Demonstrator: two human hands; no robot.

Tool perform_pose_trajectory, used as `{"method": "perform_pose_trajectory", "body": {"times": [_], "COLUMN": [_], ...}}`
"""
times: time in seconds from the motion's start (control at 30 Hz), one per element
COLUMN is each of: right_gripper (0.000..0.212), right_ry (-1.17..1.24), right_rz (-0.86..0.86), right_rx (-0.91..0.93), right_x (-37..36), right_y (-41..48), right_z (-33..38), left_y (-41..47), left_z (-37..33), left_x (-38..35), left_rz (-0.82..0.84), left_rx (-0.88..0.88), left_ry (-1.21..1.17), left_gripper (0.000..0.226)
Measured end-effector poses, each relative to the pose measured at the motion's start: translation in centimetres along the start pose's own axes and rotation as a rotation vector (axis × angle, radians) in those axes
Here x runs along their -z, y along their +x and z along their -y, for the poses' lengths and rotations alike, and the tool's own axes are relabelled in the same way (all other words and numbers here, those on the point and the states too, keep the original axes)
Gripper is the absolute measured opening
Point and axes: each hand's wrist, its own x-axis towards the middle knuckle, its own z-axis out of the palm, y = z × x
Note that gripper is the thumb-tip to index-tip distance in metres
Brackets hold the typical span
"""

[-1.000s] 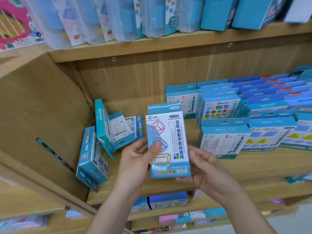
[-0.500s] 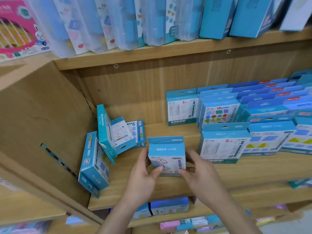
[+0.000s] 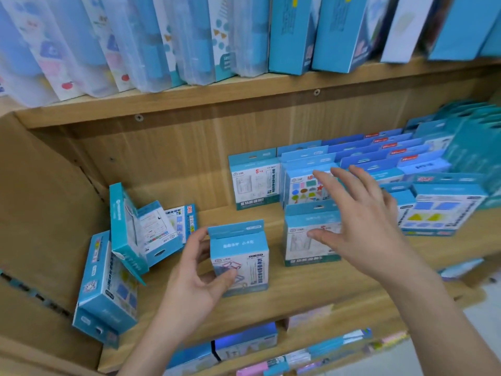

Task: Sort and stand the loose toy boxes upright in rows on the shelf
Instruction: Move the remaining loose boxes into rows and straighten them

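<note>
A small blue toy box (image 3: 244,251) with a cube drawing stands upright on the wooden shelf (image 3: 298,291), near its front edge. My left hand (image 3: 198,283) holds it, thumb on the front face and fingers at its left side. My right hand (image 3: 360,221) hovers spread, apart from that box, in front of a standing box (image 3: 306,234) to the right. Several loose blue boxes (image 3: 146,229) lean in a jumble at the shelf's left end, one (image 3: 105,286) tipped against the side wall.
Rows of upright blue boxes (image 3: 406,172) fill the right and back of the shelf. Taller packs (image 3: 189,36) stand on the shelf above. A lower shelf holds more items (image 3: 244,343). Bare wood shows between the jumble and the rows.
The box was held up in both hands, then lowered and stood on the shelf. My right hand has let go and moved up and right toward the rows.
</note>
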Motion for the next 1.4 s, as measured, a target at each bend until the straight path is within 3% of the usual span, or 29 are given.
{"method": "perform_pose_trajectory", "body": {"times": [0.13,0.27,0.37,0.47,0.57,0.67,0.97,1.03,1.13,1.23,1.33,1.4], "right_gripper": [0.085,0.08,0.071,0.063,0.052,0.048,0.04,0.038,0.055,0.048,0.036,0.033], "right_ry": [-0.1,-0.054,0.394,0.91,1.105,1.221,1.255,1.272,1.326,1.262,1.203,1.176], "right_rz": [0.173,0.135,0.061,0.171,0.237,0.223,0.147,0.071,-0.008,-0.082,-0.215,-0.326], "right_rx": [-0.013,0.01,0.003,-0.001,0.041,0.009,-0.035,-0.051,-0.08,-0.095,-0.171,-0.243], "right_x": [-0.4,-0.6,0.5,0.5,-0.4,-0.4,0.6,1.6,3.7,5.9,7.8,9.2], "right_y": [0.9,0.3,0.1,0.3,0.7,0.7,-0.1,-0.3,-0.8,-2.2,-3.8,-4.9], "right_z": [-0.8,-0.7,0.5,2.3,3.4,3.7,3.0,2.5,1.0,-0.9,-3.9,-6.6], "left_y": [1.1,2.3,3.5,4.1,4.8,5.0,5.4,5.1,4.4,4.3,4.8,5.0], "left_z": [-0.9,-3.9,-6.4,-9.3,-11.0,-11.4,-12.2,-12.7,-13.7,-14.0,-13.8,-13.7], "left_x": [0.4,0.5,0.6,0.6,0.3,0.2,-0.4,-1.2,-3.5,-6.6,-9.7,-11.6], "left_rz": [-0.014,-0.157,-0.242,-0.215,-0.171,-0.155,-0.087,-0.024,0.138,0.306,0.32,0.28], "left_rx": [-0.035,-0.103,-0.191,-0.306,-0.303,-0.264,-0.265,-0.293,-0.326,-0.355,-0.461,-0.572], "left_ry": [0.079,-0.075,-0.197,-0.205,-0.233,-0.243,-0.247,-0.265,-0.268,-0.279,-0.148,0.086], "left_gripper": [0.057,0.058,0.074,0.058,0.034,0.029,0.027,0.026,0.025,0.024,0.035,0.038]}}
